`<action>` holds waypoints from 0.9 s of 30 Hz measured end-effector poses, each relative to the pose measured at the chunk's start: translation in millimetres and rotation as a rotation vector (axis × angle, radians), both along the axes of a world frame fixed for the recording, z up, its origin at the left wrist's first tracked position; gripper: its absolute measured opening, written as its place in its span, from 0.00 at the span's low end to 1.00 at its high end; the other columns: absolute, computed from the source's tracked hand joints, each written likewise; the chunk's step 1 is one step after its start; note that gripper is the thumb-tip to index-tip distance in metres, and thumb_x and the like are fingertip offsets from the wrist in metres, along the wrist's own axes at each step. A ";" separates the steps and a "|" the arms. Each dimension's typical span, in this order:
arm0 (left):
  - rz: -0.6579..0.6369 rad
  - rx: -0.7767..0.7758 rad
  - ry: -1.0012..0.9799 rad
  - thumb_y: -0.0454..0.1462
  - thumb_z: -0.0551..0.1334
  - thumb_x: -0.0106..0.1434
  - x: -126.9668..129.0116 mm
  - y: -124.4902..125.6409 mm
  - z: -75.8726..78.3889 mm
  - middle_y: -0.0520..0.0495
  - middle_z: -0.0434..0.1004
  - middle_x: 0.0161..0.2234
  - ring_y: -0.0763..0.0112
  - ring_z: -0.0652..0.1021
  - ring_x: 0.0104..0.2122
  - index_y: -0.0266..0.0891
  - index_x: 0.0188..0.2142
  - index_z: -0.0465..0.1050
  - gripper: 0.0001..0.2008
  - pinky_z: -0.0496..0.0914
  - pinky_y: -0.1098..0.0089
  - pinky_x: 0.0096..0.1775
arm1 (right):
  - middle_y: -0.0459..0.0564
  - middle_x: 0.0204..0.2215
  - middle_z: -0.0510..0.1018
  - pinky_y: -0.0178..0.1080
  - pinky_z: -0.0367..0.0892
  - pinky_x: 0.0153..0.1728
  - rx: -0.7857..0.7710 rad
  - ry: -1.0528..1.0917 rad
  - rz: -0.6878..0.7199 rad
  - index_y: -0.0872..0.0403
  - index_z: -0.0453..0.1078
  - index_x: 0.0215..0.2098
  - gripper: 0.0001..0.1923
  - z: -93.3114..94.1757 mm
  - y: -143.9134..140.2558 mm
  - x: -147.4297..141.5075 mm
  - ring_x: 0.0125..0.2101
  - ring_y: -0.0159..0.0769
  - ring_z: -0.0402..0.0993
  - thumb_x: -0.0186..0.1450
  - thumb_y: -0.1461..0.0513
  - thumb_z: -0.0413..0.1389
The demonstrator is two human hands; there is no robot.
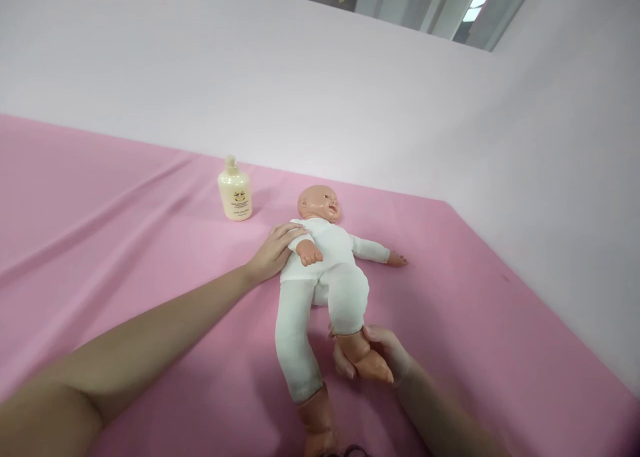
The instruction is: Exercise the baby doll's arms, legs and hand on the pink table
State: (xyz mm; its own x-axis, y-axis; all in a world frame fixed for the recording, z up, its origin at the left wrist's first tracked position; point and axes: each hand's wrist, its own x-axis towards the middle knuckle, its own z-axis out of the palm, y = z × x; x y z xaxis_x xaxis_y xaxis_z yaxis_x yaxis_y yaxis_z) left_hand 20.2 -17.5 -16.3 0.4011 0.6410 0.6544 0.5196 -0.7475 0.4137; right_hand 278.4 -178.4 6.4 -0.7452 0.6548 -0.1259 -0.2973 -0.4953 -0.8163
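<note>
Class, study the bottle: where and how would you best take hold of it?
Likely grip the bottle around its broad body, below the rounded shoulders, coming from the near left: it stands upright, its top is narrow, and the doll lies to its right.

One doll point(343, 240), white-clothed, with orange-tan head point(314, 202), hands and feet. One bottle point(231, 182), pale cream, dark emblem point(240, 195) and lettering. Cloth point(150, 243), plain pink; wall point(250, 77), plain white.
</note>
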 end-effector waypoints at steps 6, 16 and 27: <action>0.005 -0.032 -0.037 0.33 0.47 0.68 1.6 -0.8 1.5 0.45 0.68 0.56 0.62 0.66 0.58 0.45 0.55 0.67 0.19 0.59 0.55 0.60 | 0.48 0.21 0.76 0.34 0.55 0.23 -0.004 0.001 0.049 0.60 0.69 0.44 0.27 -2.8 1.6 0.7 0.20 0.31 0.68 0.58 0.47 0.52; 0.007 -0.072 -0.096 0.35 0.48 0.69 3.3 -0.1 2.2 0.45 0.68 0.56 0.62 0.66 0.57 0.45 0.54 0.67 0.18 0.60 0.55 0.60 | 0.53 0.25 0.81 0.36 0.62 0.24 -0.086 0.040 0.147 0.62 0.68 0.48 0.31 -7.9 -0.4 1.1 0.23 0.37 0.74 0.54 0.48 0.56; -0.020 0.001 -0.024 0.32 0.47 0.68 2.1 1.0 1.5 0.44 0.67 0.56 0.62 0.65 0.58 0.46 0.55 0.66 0.20 0.60 0.55 0.59 | 0.55 0.26 0.81 0.38 0.63 0.27 -0.111 0.059 0.188 0.63 0.68 0.47 0.31 -10.2 -1.1 1.6 0.25 0.40 0.75 0.53 0.49 0.57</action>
